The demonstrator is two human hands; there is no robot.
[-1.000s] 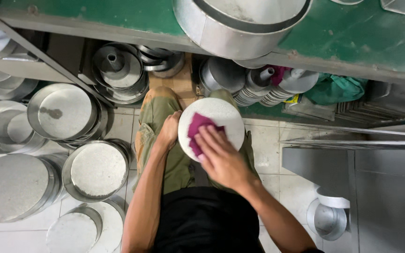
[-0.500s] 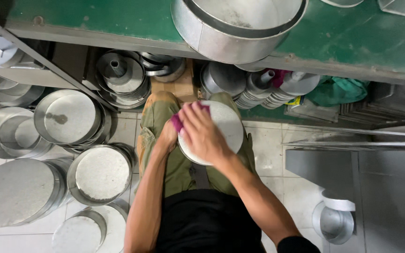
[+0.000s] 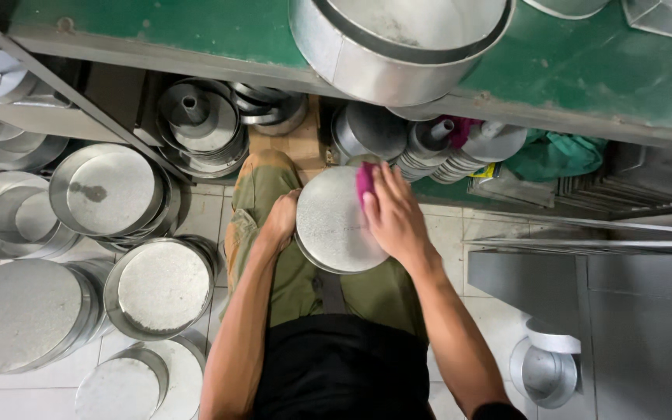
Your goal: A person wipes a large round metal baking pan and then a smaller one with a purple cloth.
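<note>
Your left hand (image 3: pixel 281 222) grips the round metal pan (image 3: pixel 334 222) by its edge over your lap, fingers curled. Your right hand (image 3: pixel 394 218) presses a pink cloth (image 3: pixel 365 183) onto it, fingers flat together.

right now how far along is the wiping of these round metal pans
In hand: the left hand steadies a round pan on the lap while the right hand presses a pink cloth at its upper edge. Stacks of pans stand on the floor to the left; whether they are done or waiting cannot be told, so the share left is unclear.
</note>
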